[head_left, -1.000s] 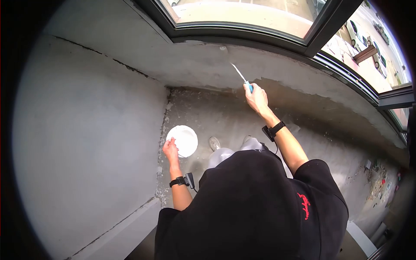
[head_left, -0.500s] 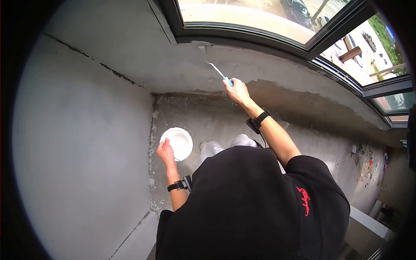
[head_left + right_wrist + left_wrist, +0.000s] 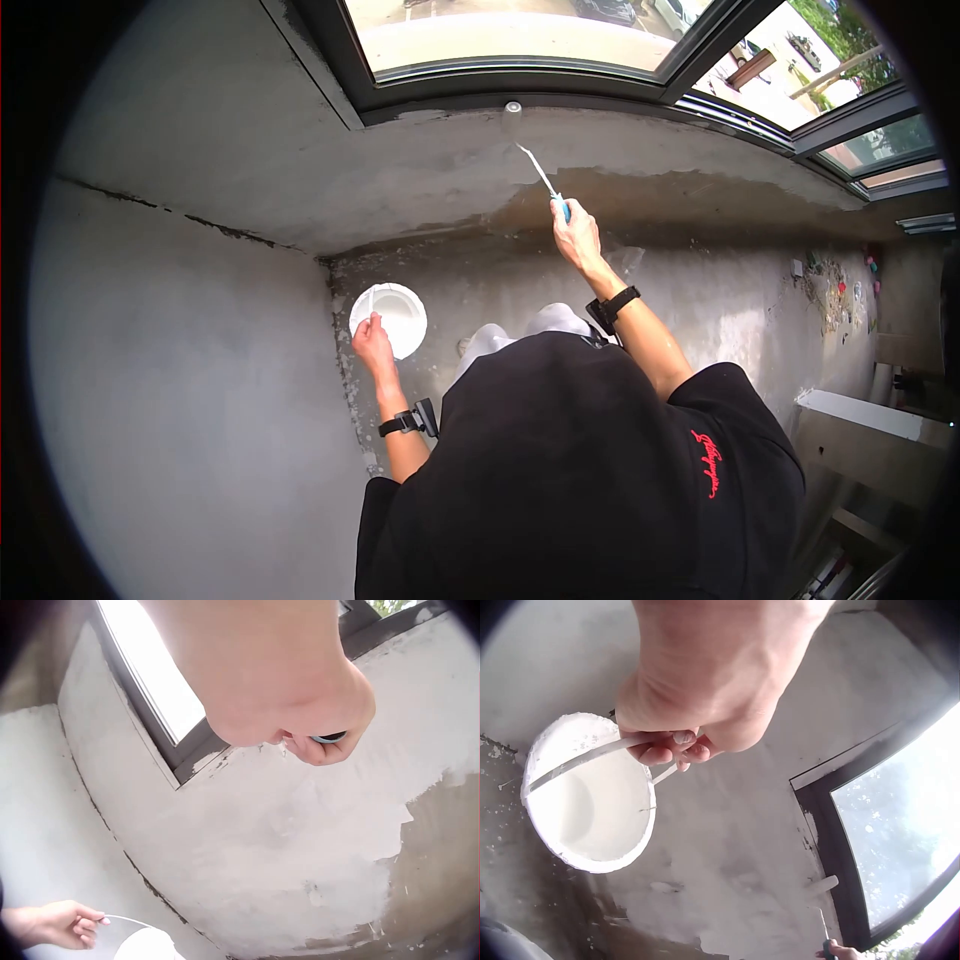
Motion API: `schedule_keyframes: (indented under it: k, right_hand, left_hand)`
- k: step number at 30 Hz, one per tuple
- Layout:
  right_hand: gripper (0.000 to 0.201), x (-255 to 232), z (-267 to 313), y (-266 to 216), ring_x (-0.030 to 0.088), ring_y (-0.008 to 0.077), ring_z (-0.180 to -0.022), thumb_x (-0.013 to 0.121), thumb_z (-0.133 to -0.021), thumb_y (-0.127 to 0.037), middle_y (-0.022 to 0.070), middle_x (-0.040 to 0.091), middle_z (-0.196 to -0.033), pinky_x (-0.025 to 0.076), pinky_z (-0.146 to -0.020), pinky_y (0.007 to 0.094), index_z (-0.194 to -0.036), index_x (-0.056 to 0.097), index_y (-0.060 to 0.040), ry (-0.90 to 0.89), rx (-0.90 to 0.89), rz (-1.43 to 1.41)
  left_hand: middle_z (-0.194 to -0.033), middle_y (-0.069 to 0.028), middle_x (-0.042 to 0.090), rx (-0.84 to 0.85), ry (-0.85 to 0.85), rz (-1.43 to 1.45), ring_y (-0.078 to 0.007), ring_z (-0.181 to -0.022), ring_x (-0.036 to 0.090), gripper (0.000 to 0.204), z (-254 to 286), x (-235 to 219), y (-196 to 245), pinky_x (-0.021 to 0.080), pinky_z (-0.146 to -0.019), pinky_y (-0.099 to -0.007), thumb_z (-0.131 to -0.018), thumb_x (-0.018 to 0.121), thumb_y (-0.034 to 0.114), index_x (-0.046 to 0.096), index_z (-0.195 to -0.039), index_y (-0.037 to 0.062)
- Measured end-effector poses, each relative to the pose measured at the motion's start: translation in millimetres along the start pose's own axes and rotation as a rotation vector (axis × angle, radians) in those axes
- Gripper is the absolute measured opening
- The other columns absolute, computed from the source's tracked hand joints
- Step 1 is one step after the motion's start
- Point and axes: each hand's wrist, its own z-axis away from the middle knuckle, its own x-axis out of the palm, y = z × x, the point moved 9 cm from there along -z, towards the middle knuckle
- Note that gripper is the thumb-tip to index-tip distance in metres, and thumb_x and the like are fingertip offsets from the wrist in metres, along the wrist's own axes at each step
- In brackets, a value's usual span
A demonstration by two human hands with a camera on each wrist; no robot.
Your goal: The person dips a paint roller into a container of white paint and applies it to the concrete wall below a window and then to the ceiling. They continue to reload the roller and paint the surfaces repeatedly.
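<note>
Near the top of the wall (image 3: 420, 165), just under the window frame, is a small white roller (image 3: 513, 110) on a thin bent rod. My right hand (image 3: 577, 238) grips its blue handle (image 3: 561, 207); in the right wrist view the curled fingers (image 3: 319, 750) show a bit of the handle. At the lower left my left hand (image 3: 373, 345) holds a white bucket (image 3: 405, 320) by its thin handle. In the left wrist view, the fingers curl round that handle (image 3: 592, 755), and white material is inside the bucket (image 3: 604, 810).
A dark window frame (image 3: 520, 92) runs above the wall. Another grey wall (image 3: 190, 380) stands at the left, with a dark crack near its top. Brown bare patches (image 3: 620, 195) show low on the window wall. Debris (image 3: 840, 290) lies at the far right.
The head view has shifted. Against the window corner, the right hand and roller moved left, then back right along the wall. The bucket's handle shows more plainly above the left hand.
</note>
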Motion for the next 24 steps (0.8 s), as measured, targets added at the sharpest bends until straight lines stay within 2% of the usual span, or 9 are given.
schedule_keyframes:
  k: [2, 6, 10, 11, 12, 17, 19, 22, 24]
  right_hand:
    - [0.036, -14, 5, 24, 0.061, 0.0417, -0.069, 0.050, -0.092, -0.038, 0.0216, 0.062, -0.070, 0.046, -0.064, 0.0467, -0.091, 0.060, -0.0035, 0.037, 0.113, -0.035]
    - [0.038, -41, 4, 41, 0.061, 0.0393, -0.069, 0.049, -0.093, -0.039, 0.0211, 0.061, -0.070, 0.045, -0.061, 0.0459, -0.086, 0.058, -0.0025, 0.120, 0.148, 0.037]
    - [0.034, -25, 6, 16, 0.060, 0.0413, -0.066, 0.049, -0.093, -0.036, 0.0214, 0.060, -0.066, 0.045, -0.059, 0.0476, -0.087, 0.058, -0.0029, 0.075, 0.045, 0.025]
    - [0.033, -14, 5, 7, 0.060, 0.0420, -0.068, 0.049, -0.093, -0.035, 0.0224, 0.060, -0.068, 0.045, -0.060, 0.0486, -0.088, 0.058, -0.0032, 0.021, 0.059, 0.067]
    - [0.033, -12, 9, -12, 0.061, 0.0428, -0.071, 0.050, -0.093, -0.035, 0.0232, 0.061, -0.069, 0.046, -0.063, 0.0493, -0.088, 0.058, -0.0032, 0.036, -0.018, 0.092]
    - [0.034, 46, 9, -62, 0.062, 0.0427, -0.076, 0.051, -0.091, -0.036, 0.0221, 0.063, -0.073, 0.048, -0.069, 0.0486, -0.089, 0.060, -0.0035, -0.122, -0.073, 0.036]
    - [0.035, 50, 7, -76, 0.062, 0.0424, -0.076, 0.052, -0.091, -0.037, 0.0223, 0.063, -0.074, 0.048, -0.070, 0.0486, -0.091, 0.060, -0.0030, -0.152, -0.095, 0.015]
    - [0.039, 56, 3, -78, 0.062, 0.0420, -0.078, 0.053, -0.090, -0.039, 0.0228, 0.064, -0.076, 0.049, -0.072, 0.0485, -0.094, 0.061, -0.0014, -0.207, -0.085, 0.029]
    - [0.039, 48, 1, -72, 0.062, 0.0427, -0.078, 0.052, -0.090, -0.039, 0.0235, 0.064, -0.077, 0.049, -0.073, 0.0486, -0.093, 0.061, -0.0009, -0.143, -0.130, 0.103]
  left_hand:
    - [-0.056, 0.0055, 0.045, -0.011, -0.029, 0.036, -0.0043, -0.050, 0.036, 0.025, -3, 5, 1, 0.025, -0.045, -0.0249, -0.088, 0.062, 0.019, 0.060, -0.074, -0.0010]
    - [-0.056, 0.0056, 0.046, -0.037, -0.073, 0.045, -0.0038, -0.049, 0.036, 0.025, -6, 14, 1, 0.025, -0.045, -0.0237, -0.088, 0.062, 0.020, 0.061, -0.075, -0.0012]
    - [-0.056, 0.0053, 0.047, -0.026, -0.110, 0.023, -0.0038, -0.050, 0.038, 0.025, -7, 18, 3, 0.027, -0.045, -0.0232, -0.088, 0.063, 0.021, 0.062, -0.076, -0.0021]
    - [-0.056, 0.0053, 0.047, -0.029, -0.109, 0.023, -0.0038, -0.050, 0.038, 0.025, -8, 16, 1, 0.027, -0.045, -0.0232, -0.088, 0.063, 0.021, 0.062, -0.076, -0.0021]
    - [-0.056, 0.0049, 0.047, -0.013, -0.109, 0.014, -0.0041, -0.050, 0.038, 0.026, -4, 13, 4, 0.028, -0.045, -0.0236, -0.088, 0.063, 0.021, 0.063, -0.076, -0.0024]
    - [-0.055, 0.0035, 0.048, 0.003, -0.092, -0.043, -0.0051, -0.050, 0.039, 0.027, -8, 4, -1, 0.030, -0.046, -0.0247, -0.087, 0.063, 0.022, 0.064, -0.076, -0.0031]
    - [-0.054, 0.0032, 0.047, 0.018, -0.102, -0.065, -0.0055, -0.050, 0.039, 0.028, -4, 0, 0, 0.030, -0.046, -0.0258, -0.087, 0.063, 0.022, 0.063, -0.075, -0.0031]
    - [-0.053, 0.0036, 0.046, -0.015, -0.131, -0.057, -0.0049, -0.048, 0.038, 0.026, -7, -4, -4, 0.029, -0.044, -0.0249, -0.087, 0.063, 0.020, 0.063, -0.073, -0.0013]
    - [-0.053, 0.0040, 0.045, -0.056, -0.154, -0.011, -0.0045, -0.047, 0.038, 0.024, -8, 0, -6, 0.028, -0.043, -0.0240, -0.087, 0.062, 0.020, 0.062, -0.073, 0.0003]
